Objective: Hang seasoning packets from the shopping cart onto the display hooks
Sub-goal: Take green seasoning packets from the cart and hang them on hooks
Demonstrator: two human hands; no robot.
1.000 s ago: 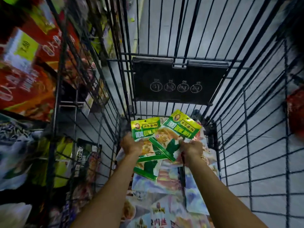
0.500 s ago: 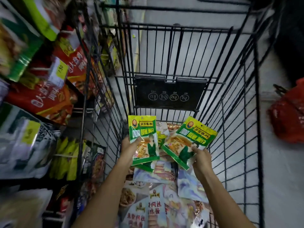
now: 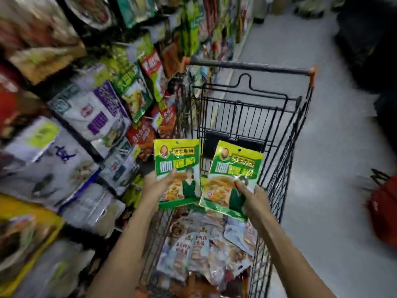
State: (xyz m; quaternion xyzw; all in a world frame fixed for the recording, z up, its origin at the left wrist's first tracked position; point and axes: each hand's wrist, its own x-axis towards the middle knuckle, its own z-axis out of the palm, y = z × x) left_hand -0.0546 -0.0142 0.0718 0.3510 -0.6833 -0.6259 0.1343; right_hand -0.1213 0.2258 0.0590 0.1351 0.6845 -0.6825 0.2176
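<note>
Found in the left hand [image 3: 158,186]: one flat green-and-yellow foil seasoning packet [image 3: 177,166], held upright, thumb curled over its lower front, fingers behind. Found in the right hand [image 3: 255,200]: a second green-and-yellow foil packet [image 3: 233,177] of the same print, tilted slightly rightward, pinched at its lower right side with the thumb across the front. Both raised above the black wire shopping cart [image 3: 296,117], side by side, edges close or just touching; cannot tell which. Punched hanging hole visible at the top of the right-hand one.

Lying in the cart: a heap of mixed pale printed packets [image 3: 199,250], covering the visible basket floor. Left of the cart: a display wall of hanging packets [image 3: 103,117], heavily blurred. No individual hook made out, and no matching green-and-yellow row identified with certainty.

Judged early to middle in the work: two packets lifted clear, neither yet on a hook, a good many more to follow. Remaining for this pair: locate the correct hook, thread each hole. Also noted on the floor at right: a red basket [image 3: 384,209].
</note>
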